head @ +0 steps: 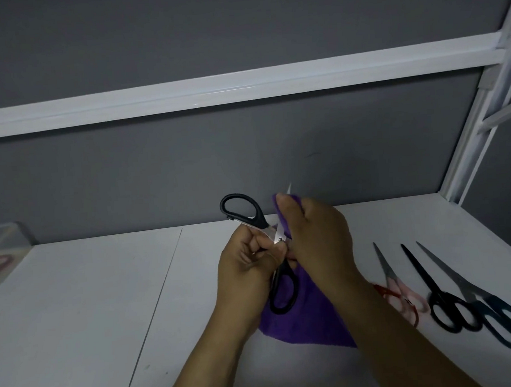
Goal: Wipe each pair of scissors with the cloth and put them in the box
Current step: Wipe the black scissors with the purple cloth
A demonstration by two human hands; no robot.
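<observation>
Mid worktop (104,294): scissors (258,215) held open, blade in cloth (303,326).
L hand (247,263) clamped at pivot, R hand (317,237) pinches cloth on blade; tip bare, slip = cut. Box (1,250) at left edge.

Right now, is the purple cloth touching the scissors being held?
Touching. The head view shows the right hand pinching the purple cloth around a blade of the held scissors.
</observation>
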